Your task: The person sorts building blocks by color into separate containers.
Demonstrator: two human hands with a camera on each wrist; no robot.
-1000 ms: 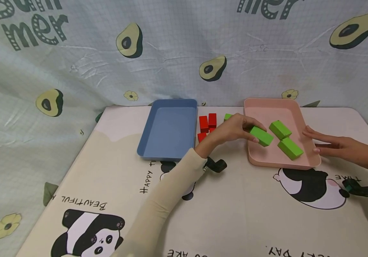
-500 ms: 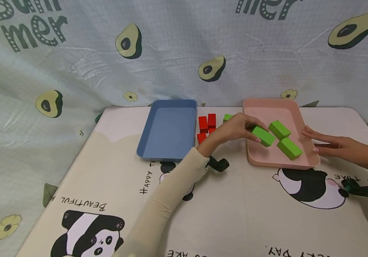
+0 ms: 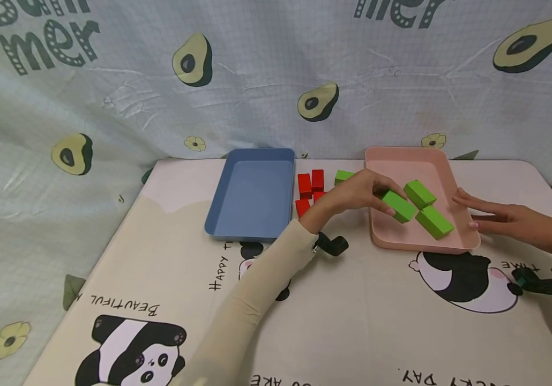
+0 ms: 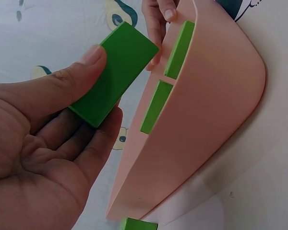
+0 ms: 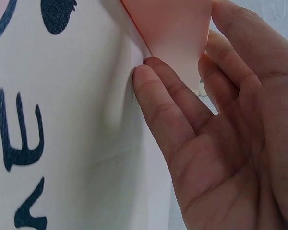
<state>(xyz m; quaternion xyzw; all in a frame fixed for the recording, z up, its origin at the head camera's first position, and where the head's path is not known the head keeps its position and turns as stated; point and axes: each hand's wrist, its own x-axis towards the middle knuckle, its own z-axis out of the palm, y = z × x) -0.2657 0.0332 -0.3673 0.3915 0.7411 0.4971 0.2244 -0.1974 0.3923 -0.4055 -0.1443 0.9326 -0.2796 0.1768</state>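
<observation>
In the head view, my left hand point(image 3: 360, 191) pinches a green block point(image 3: 398, 207) between thumb and fingers, tilted over the pink tray point(image 3: 392, 236). The left wrist view shows the thumb on the broad face of this held block point(image 4: 120, 72) and the fingers behind it. Two more green blocks lie in the tray, a rear one point(image 3: 419, 194) and a front one point(image 3: 434, 222). My right hand point(image 3: 512, 217) touches the tray's right side, fingers extended. In the right wrist view its fingertips point(image 5: 146, 76) rest at the tray's pink wall point(image 5: 177, 33).
A blue tray point(image 3: 252, 193) stands to the left. Several red blocks point(image 3: 305, 186) lie between the trays, partly behind my left wrist. Another green block point(image 3: 343, 176) shows behind the left hand. A printed cloth point(image 3: 377, 300) covers the table, and a patterned curtain point(image 3: 256, 80) hangs behind.
My left hand has moved slightly right with the green block, bringing it nearer the two blocks in the pink tray. The right hand has stayed at the tray's side.
</observation>
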